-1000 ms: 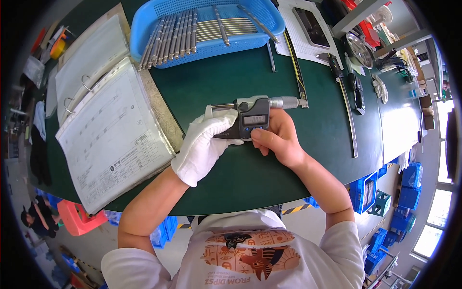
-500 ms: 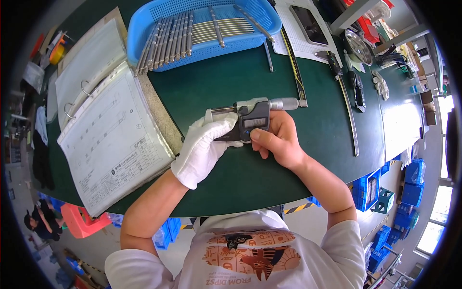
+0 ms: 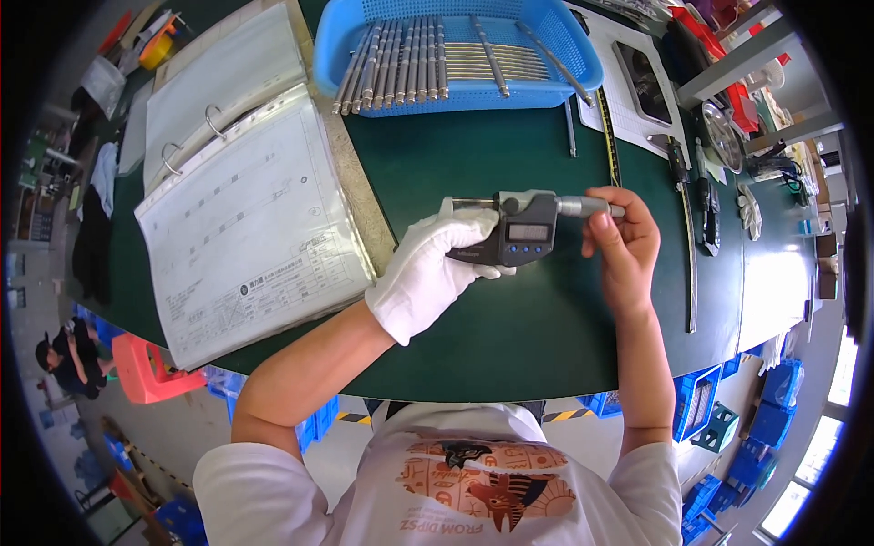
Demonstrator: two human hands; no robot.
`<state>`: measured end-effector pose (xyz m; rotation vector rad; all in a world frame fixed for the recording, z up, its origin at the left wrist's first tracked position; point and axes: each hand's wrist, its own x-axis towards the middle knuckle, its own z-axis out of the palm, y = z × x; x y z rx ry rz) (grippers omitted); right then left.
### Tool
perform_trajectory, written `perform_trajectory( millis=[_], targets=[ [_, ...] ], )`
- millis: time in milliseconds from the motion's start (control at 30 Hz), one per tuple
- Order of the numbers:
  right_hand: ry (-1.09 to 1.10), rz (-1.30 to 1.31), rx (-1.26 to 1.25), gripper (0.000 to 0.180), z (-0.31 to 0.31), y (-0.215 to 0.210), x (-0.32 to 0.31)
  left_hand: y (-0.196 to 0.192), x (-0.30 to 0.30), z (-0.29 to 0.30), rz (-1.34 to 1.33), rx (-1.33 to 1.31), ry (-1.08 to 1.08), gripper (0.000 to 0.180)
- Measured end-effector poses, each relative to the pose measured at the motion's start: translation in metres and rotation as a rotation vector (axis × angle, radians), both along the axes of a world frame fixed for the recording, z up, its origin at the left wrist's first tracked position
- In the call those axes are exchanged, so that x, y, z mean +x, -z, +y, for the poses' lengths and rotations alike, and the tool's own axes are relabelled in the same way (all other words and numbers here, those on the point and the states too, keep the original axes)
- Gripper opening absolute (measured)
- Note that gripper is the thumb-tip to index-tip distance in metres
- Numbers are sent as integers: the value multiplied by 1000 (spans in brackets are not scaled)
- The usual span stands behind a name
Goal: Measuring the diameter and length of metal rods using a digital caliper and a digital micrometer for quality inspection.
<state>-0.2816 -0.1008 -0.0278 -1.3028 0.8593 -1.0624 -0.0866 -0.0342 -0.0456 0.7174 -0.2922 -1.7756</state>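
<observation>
A digital micrometer (image 3: 529, 238) is held level above the green table, its small display facing me. My left hand (image 3: 428, 268), in a white glove, is closed round the frame on the anvil side. Bare, my right hand (image 3: 626, 238) pinches the silver thimble at the micrometer's right end between thumb and fingers. I see no workpiece between the measuring faces. Beyond the hands, a blue plastic basket (image 3: 364, 102) carries several grey metal rods (image 3: 401, 64) and thinner, brighter rods (image 3: 482, 61). One more thin rod (image 3: 571, 127) lies on the table beside it.
An open ring binder (image 3: 246, 227) with a drawing covers the left. Right of the basket are a tape measure blade (image 3: 608, 136), a phone (image 3: 643, 82), a caliper (image 3: 677, 164), a utility knife (image 3: 707, 214) and a white glove (image 3: 749, 213). A person (image 3: 75, 357) is at far left.
My right hand has moved from the micrometer's body and buttons out to its thimble. The left hand keeps its hold. The whole view has shifted, so the table things appear farther right.
</observation>
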Motion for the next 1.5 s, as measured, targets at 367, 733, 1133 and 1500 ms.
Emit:
perform_trajectory(
  millis=[367, 733, 1133, 1500],
  targets=[
    [-66, 126, -141, 18, -6, 6, -9, -3, -1, 3, -21, -17, -4, 27],
    [-73, 8, 249, 28, 1, -1, -1, -2, -1, 3, -35, -32, -9, 25],
    [-326, 98, 377, 29, 23, -6, 20, -9, -7, 6, -143, -71, 0, 27],
    [-236, 164, 327, 25, 21, -11, 21, -4, -4, 0, -54, -59, -1, 26]
  ],
)
